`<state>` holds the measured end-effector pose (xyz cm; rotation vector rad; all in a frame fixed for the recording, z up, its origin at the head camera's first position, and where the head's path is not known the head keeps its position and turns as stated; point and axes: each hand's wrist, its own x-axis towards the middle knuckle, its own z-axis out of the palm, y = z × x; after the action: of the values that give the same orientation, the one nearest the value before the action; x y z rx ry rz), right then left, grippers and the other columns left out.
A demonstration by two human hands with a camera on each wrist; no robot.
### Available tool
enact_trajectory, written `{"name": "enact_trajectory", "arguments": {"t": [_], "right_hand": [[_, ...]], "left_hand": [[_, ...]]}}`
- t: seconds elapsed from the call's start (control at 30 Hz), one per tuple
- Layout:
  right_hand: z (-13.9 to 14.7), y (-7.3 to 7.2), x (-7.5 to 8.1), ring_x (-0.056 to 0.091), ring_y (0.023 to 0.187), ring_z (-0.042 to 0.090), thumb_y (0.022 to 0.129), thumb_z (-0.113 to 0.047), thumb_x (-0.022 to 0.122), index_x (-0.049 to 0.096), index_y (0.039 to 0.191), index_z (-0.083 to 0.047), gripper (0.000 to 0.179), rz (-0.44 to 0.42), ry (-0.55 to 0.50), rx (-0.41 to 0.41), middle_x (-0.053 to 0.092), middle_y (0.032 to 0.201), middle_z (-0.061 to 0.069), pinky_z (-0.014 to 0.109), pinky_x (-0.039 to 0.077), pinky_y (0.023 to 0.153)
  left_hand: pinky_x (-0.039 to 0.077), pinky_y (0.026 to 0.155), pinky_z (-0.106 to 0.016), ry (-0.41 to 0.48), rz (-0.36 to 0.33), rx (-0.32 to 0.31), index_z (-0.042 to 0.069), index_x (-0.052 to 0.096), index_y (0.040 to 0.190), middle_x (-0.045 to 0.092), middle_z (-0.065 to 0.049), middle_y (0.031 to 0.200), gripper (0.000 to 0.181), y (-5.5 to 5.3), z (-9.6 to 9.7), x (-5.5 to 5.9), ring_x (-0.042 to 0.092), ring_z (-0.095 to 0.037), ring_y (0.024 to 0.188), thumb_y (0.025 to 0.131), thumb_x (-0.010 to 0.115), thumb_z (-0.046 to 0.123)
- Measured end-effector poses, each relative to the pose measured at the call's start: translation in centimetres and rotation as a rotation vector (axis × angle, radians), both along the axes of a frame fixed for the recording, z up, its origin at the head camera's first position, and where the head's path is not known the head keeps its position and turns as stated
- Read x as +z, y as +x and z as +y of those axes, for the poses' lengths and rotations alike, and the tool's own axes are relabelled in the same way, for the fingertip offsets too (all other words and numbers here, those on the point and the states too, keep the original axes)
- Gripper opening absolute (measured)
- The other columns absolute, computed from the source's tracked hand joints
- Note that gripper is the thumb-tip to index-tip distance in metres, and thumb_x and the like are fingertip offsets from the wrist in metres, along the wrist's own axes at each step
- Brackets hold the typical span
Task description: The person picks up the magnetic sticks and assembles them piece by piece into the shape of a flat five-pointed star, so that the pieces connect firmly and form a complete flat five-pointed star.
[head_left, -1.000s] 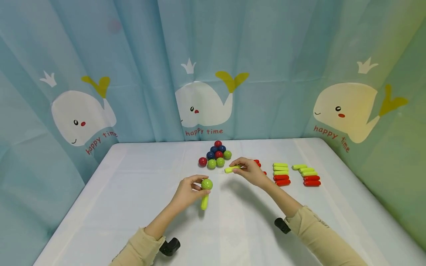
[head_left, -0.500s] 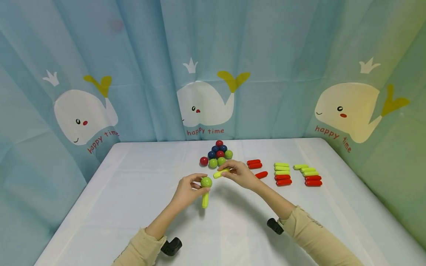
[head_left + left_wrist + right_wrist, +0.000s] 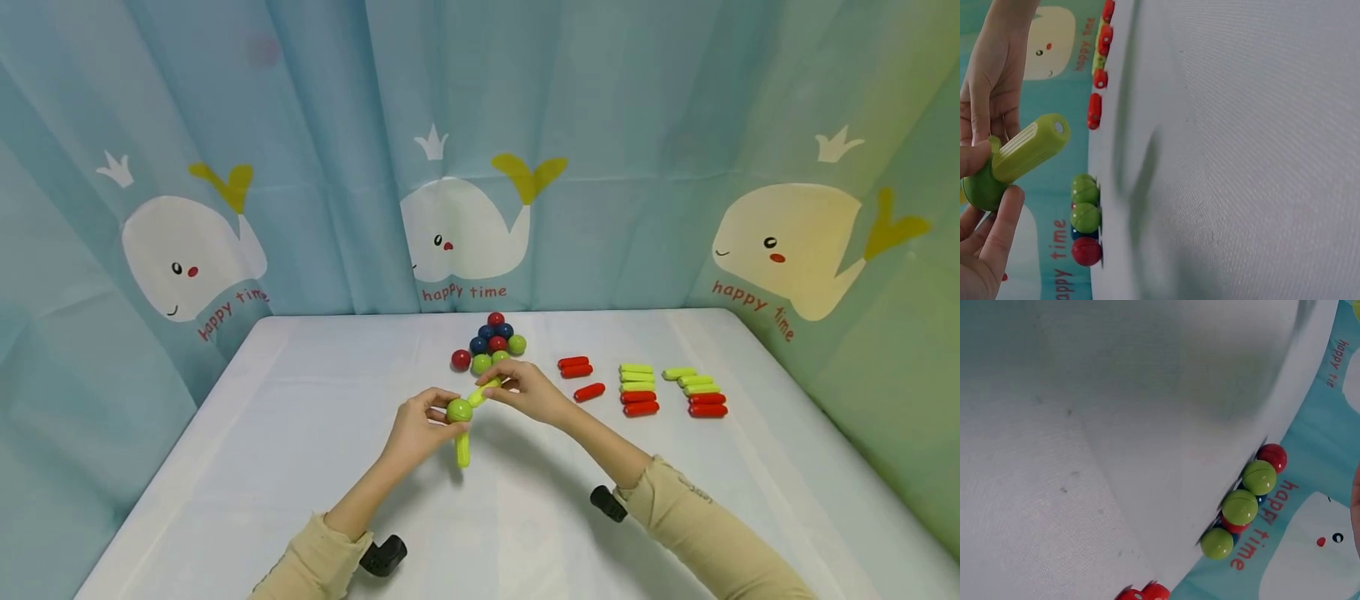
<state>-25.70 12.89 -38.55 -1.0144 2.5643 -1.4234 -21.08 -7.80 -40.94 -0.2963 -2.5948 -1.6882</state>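
In the head view my left hand [image 3: 414, 429] pinches a green ball [image 3: 459, 410] between thumb and fingers, above the table. From the ball's underside a yellow-green stick [image 3: 462, 451] points down; its pale round end shows in the left wrist view, where the stick [image 3: 1032, 147] juts from the ball [image 3: 984, 189]. My right hand [image 3: 531, 393] pinches a second yellow-green stick [image 3: 477, 397] at its far end. That stick's near end meets the ball's upper right side; whether it is attached I cannot tell. Only a sliver of hand shows in the right wrist view.
Behind the hands, red, blue and green balls [image 3: 497, 343] cluster on the white table [image 3: 300, 467]. To the right lie loose red sticks [image 3: 589, 392] and two stacks of yellow-green and red sticks [image 3: 638, 389] [image 3: 703, 395]. A whale-print curtain [image 3: 330, 208] stands behind.
My right hand has brought its stick left and down from beside the ball cluster to the held ball, uncovering the loose red sticks. The left hand has stayed nearly still, holding the ball.
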Motion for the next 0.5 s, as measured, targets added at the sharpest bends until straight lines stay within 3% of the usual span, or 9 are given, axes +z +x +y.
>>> {"name": "enact_trajectory", "arguments": {"t": [0.3, 0.5], "right_hand": [[-0.4, -0.7, -0.4, 0.061, 0.094, 0.028, 0.09, -0.007, 0.061, 0.064, 0.108, 0.004, 0.022, -0.017, -0.047, 0.004, 0.064, 0.107, 0.02, 0.027, 0.054, 0.081], [0.2, -1.7, -0.9, 0.062, 0.097, 0.032, 0.091, -0.005, 0.059, 0.061, 0.11, 0.008, 0.023, -0.021, -0.093, -0.096, 0.063, 0.111, 0.026, 0.029, 0.054, 0.083]], "left_hand": [[0.052, 0.065, -0.021, 0.021, 0.015, 0.037, 0.004, 0.068, 0.101, 0.071, -0.008, 0.09, 0.032, 0.1, -0.5, 0.1, 0.065, -0.014, 0.079, 0.072, 0.081, 0.011], [0.051, 0.064, -0.02, 0.004, -0.01, 0.045, 0.004, 0.068, 0.101, 0.071, -0.009, 0.09, 0.033, 0.4, -0.9, 0.0, 0.064, -0.013, 0.078, 0.072, 0.081, 0.012]]}}
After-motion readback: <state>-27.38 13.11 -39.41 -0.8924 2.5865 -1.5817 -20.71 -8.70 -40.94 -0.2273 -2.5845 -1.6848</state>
